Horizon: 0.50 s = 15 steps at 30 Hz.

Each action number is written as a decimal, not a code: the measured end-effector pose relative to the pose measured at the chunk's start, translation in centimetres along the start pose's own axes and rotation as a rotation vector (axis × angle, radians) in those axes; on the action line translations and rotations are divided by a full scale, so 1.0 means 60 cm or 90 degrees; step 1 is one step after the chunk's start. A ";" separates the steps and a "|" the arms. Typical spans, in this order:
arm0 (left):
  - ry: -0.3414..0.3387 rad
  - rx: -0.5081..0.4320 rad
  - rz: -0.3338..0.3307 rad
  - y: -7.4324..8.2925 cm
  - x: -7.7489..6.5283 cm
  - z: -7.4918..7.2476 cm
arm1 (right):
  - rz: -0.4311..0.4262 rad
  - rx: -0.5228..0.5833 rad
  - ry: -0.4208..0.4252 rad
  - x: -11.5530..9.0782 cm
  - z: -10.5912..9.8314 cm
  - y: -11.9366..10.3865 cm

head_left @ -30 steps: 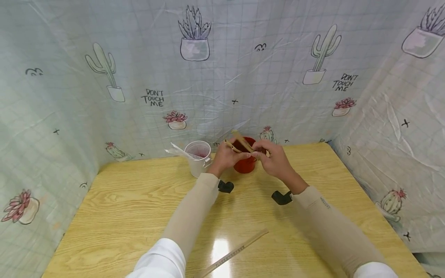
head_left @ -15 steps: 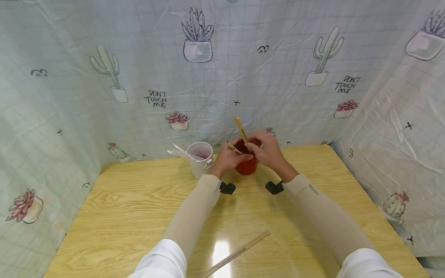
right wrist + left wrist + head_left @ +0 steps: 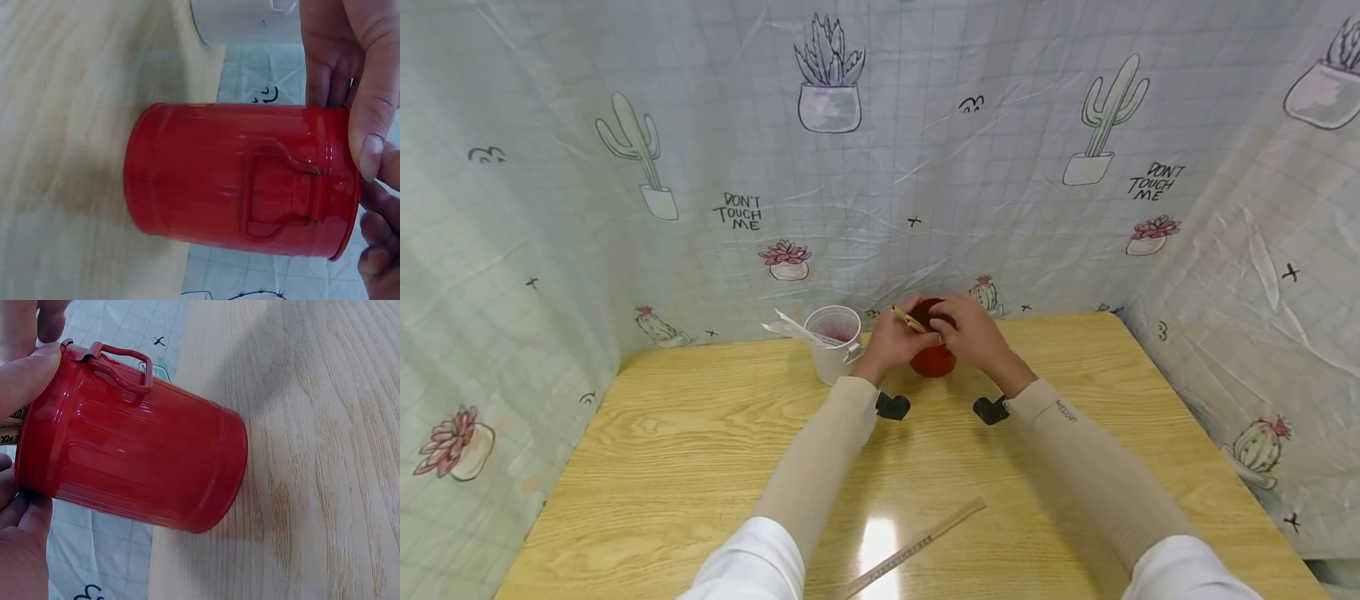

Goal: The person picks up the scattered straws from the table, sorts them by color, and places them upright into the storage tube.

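Note:
A red metal bucket (image 3: 934, 360) with a folded wire handle stands at the back of the table. My left hand (image 3: 891, 337) grips its rim, the thumb in front and fingers behind. Above the mouth, my right hand (image 3: 972, 333) has its fingers curled at the rim; whether they hold anything is hidden. Brown printed paper packets (image 3: 908, 320) stick out beside my left fingers, and their printed ends (image 3: 9, 434) show at the rim in the left wrist view. A long thin brown printed packet (image 3: 917, 546) lies on the table nearer me.
Left of the red bucket stands a white bucket (image 3: 832, 358), with white wrapped strips (image 3: 797, 328) leaning out over its rim. A printed cloth (image 3: 880, 167) hangs behind the wooden table (image 3: 685, 442). Black wrist cameras (image 3: 892, 407) hang under both forearms.
A brown packet my right hand held upright above the red bucket has gone down out of sight. My right hand has moved left and over the mouth; my left hand stays at the rim.

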State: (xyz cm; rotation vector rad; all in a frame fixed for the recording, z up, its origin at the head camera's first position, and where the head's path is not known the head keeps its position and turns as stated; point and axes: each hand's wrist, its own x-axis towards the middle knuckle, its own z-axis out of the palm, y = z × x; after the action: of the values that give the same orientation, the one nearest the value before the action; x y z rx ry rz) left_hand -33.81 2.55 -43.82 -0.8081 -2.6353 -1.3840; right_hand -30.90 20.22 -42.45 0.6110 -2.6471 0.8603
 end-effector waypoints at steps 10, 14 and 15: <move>-0.001 0.005 -0.041 0.011 -0.003 0.000 | -0.080 0.015 0.089 -0.094 0.001 -0.010; 0.002 -0.035 -0.068 0.010 -0.006 0.002 | -0.112 0.024 0.080 -0.124 0.008 -0.013; 0.003 -0.041 -0.076 0.010 -0.007 0.003 | -0.122 0.031 0.078 -0.130 0.009 -0.015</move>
State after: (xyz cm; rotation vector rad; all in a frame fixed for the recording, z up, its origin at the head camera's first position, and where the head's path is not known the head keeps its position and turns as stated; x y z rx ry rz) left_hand -33.14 2.78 -43.56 -0.6623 -2.6875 -1.5048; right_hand -23.75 21.60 -45.53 0.7829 -2.4186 0.8773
